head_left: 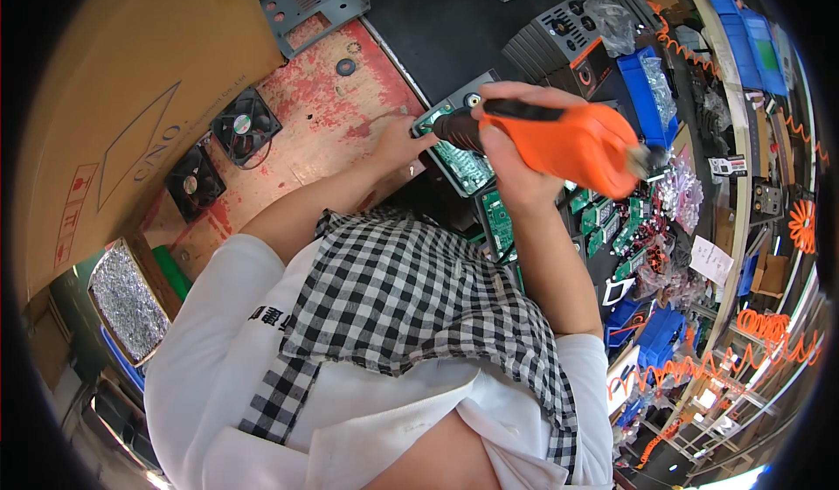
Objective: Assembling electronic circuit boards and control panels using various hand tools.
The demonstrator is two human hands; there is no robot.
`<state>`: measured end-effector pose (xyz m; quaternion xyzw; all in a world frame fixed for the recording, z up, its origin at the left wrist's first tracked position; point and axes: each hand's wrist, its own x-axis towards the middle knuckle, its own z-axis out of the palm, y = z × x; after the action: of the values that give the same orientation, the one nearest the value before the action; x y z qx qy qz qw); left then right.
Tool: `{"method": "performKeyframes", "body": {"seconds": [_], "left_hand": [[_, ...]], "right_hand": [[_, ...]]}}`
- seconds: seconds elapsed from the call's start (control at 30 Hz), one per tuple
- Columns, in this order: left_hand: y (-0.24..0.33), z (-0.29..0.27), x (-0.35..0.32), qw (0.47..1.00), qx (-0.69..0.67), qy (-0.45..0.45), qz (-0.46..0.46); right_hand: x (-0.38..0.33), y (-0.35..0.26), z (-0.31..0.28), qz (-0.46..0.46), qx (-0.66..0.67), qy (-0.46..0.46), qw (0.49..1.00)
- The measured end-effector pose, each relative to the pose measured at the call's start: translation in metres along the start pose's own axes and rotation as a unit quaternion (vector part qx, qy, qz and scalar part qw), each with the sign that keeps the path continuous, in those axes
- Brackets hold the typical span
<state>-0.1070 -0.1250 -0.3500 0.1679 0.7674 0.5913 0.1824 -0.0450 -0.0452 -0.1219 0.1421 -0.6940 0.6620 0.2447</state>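
Note:
My right hand (524,162) is wrapped round an orange and black power screwdriver (590,145). Its dark nose points left and down at a green circuit board (468,168), and the bit's tip is hard to make out. The board lies in a grey metal panel (483,82) on the workbench. My left hand (404,142) grips the panel's near left corner, its fingertips by the screwdriver's nose and partly hidden. Just nearer to me, a second green circuit board (499,219) shows beside my right forearm.
At the left stand a large cardboard box (131,79) and two black fans (246,126). A bare grey panel (313,7) and a black ring (346,67) lie further back. Stacked panels (559,40), a blue bin (647,97) and loose boards (625,228) crowd the right.

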Motion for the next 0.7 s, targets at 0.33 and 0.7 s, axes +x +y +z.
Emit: {"method": "performKeyframes", "body": {"seconds": [0.33, 0.7], "left_hand": [[0.023, -0.066, -0.064, 0.816, -0.510, -0.044, -0.269], [-0.008, -0.165, -0.155, 0.803, -0.498, 0.264, -0.194]], "right_hand": [[-0.076, -0.084, -0.029, -0.026, -0.042, 0.089, 0.995], [-0.069, -0.065, -0.037, 0.011, 0.023, 0.091, 0.996]]}}
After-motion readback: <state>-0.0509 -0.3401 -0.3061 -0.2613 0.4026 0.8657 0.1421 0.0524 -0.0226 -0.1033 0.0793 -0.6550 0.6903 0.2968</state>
